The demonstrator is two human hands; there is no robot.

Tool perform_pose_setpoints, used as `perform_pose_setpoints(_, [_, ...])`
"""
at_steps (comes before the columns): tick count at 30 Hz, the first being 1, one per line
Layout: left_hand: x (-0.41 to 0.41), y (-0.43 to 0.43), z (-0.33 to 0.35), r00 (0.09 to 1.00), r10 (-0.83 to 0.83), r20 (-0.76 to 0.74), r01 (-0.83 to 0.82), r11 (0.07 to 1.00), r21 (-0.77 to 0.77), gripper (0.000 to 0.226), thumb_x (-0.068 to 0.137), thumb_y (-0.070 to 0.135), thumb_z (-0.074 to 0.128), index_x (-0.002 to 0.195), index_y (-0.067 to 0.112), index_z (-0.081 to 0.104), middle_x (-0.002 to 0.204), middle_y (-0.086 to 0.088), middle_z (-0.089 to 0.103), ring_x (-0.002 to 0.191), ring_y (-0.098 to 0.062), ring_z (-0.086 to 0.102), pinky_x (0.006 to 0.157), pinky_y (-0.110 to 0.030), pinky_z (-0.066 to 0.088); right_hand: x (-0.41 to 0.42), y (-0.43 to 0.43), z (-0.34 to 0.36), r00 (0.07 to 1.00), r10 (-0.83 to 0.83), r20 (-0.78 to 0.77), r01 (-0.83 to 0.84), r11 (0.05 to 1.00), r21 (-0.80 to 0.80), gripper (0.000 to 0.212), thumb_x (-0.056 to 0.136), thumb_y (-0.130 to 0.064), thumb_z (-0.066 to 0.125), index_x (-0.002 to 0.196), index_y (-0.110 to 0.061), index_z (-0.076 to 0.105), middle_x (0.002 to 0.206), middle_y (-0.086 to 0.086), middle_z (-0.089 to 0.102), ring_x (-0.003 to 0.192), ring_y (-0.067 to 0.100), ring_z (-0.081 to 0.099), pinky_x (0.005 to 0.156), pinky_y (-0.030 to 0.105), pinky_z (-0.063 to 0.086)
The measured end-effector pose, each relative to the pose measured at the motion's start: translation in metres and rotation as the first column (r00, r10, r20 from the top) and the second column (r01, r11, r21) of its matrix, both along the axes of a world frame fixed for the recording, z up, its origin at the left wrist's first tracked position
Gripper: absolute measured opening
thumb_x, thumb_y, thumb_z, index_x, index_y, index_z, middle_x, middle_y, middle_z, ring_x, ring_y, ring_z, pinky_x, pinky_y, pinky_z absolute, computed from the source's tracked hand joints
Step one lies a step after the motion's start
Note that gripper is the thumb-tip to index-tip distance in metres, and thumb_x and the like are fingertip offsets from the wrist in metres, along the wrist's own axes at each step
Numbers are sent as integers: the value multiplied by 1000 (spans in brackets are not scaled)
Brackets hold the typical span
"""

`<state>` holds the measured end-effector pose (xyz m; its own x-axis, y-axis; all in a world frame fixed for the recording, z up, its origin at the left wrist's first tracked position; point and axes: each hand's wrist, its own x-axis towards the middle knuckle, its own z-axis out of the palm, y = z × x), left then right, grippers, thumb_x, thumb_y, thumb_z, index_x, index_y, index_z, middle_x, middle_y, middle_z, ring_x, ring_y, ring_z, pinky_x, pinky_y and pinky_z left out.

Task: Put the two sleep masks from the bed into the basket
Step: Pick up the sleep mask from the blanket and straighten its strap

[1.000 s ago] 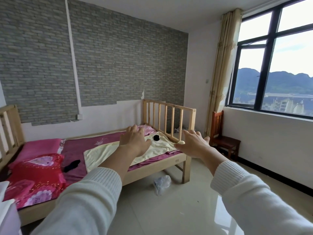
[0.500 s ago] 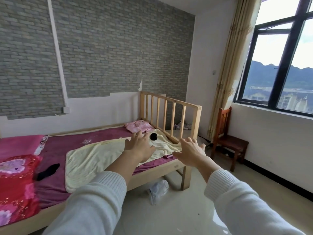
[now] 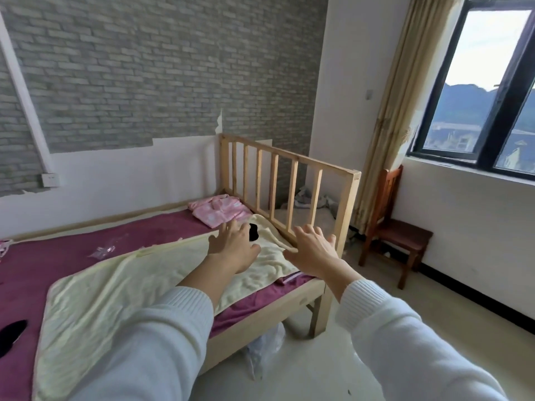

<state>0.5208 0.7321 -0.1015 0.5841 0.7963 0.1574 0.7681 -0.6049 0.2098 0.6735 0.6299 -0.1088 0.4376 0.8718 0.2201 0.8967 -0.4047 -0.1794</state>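
Note:
A black sleep mask (image 3: 254, 231) lies on the pale yellow blanket (image 3: 121, 285) near the foot of the wooden bed (image 3: 272, 309); my left hand partly covers it. A second black sleep mask (image 3: 11, 334) lies on the purple sheet at the left edge of view. My left hand (image 3: 233, 245) reaches out over the blanket, fingers spread, just left of the first mask and holding nothing. My right hand (image 3: 314, 251) hovers with fingers apart near the foot rail, also holding nothing. No basket is in view.
The slatted foot rail (image 3: 289, 180) stands right behind the hands. Pink clothing (image 3: 220, 209) lies at the bed's far corner. A wooden chair (image 3: 398, 230) stands by the curtain and window. A plastic bag (image 3: 265, 347) lies on the floor under the bed edge.
I have come closer to the bed and the view has turned right. Both hands have stretched further forward toward the foot of the bed; the left hand now partly overlaps the near mask.

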Motion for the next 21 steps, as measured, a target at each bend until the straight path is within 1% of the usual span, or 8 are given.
perform_pose_setpoints(4, [50, 70, -24, 1000, -24, -5, 24, 1000, -12, 58, 88, 42, 44, 140, 20, 36, 152, -8, 29, 137, -30, 27, 104, -52, 35, 50, 64, -26, 1000, -3, 2, 3, 1000, -29, 62, 86, -48, 55, 138, -19, 39, 143, 7, 43, 131, 29, 37, 106, 58, 25])
perform_pose_setpoints(8, [109, 146, -53, 1000, -10, -4, 9, 1000, -20, 53, 88, 40, 43, 137, 19, 39, 149, -8, 33, 136, -29, 29, 102, -50, 37, 110, 137, -54, 1000, 1, 22, 1, 997, -81, 62, 84, -48, 56, 137, -18, 40, 142, 7, 44, 130, 29, 38, 106, 58, 27])
perform_pose_setpoints(10, [140, 185, -67, 1000, 5, 16, -5, 999, -33, 52, 87, 40, 44, 135, 19, 41, 149, -7, 34, 136, -29, 30, 102, -50, 38, 144, 176, -65, 1000, 3, 9, -2, 996, -93, 62, 84, -49, 56, 136, -18, 41, 142, 7, 44, 130, 28, 38, 107, 60, 26])
perform_pose_setpoints(12, [169, 223, -79, 999, 37, 32, -35, 997, -62, 53, 87, 41, 45, 136, 20, 41, 150, -7, 33, 136, -28, 30, 102, -49, 38, 179, 215, -73, 1000, 17, 5, -16, 993, -114, 61, 84, -50, 55, 135, -19, 42, 141, 6, 45, 130, 28, 38, 107, 59, 27])
perform_pose_setpoints(16, [218, 293, -103, 995, 94, 30, -90, 988, -128, 51, 88, 42, 45, 134, 19, 43, 144, -7, 40, 131, -28, 35, 98, -48, 40, 239, 294, -87, 999, 34, -21, -37, 987, -158, 61, 84, -49, 55, 135, -19, 42, 140, 7, 45, 129, 29, 38, 107, 59, 26])
perform_pose_setpoints(19, [244, 340, -122, 995, 104, 6, -102, 982, -160, 49, 89, 40, 43, 133, 19, 44, 143, -6, 40, 127, -29, 38, 95, -47, 41, 270, 348, -105, 996, 58, -64, -70, 977, -200, 59, 84, -48, 55, 133, -16, 43, 140, 8, 45, 130, 30, 37, 107, 60, 25])
perform_pose_setpoints(21, [259, 370, -137, 993, 117, -15, -118, 974, -192, 48, 89, 39, 43, 133, 18, 43, 140, -7, 42, 125, -30, 39, 92, -46, 42, 284, 381, -123, 994, 62, -86, -81, 967, -240, 59, 84, -48, 55, 132, -16, 43, 140, 7, 45, 129, 29, 37, 106, 59, 26])
